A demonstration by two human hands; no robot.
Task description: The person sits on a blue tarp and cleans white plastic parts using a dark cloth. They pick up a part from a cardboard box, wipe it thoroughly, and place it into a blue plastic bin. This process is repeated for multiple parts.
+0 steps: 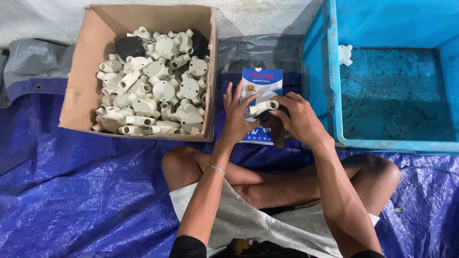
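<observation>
Your hands meet in front of your crossed legs — left hand [237, 118] and right hand [299, 119] touching a pipe fitting [264, 107] between them, over a flat carton [260, 86]. Far left sits a cardboard box [76, 95] full of fittings [153, 81] — right, a plastic crate [315, 81], one fitting [345, 54] on its wall.

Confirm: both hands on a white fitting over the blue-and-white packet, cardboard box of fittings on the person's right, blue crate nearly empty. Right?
Not quite. The cardboard box of fittings sits on the person's left; the blue crate, nearly empty, is on the right. The head view shows it. Left hand and right hand do hold a white fitting over the packet.
</observation>
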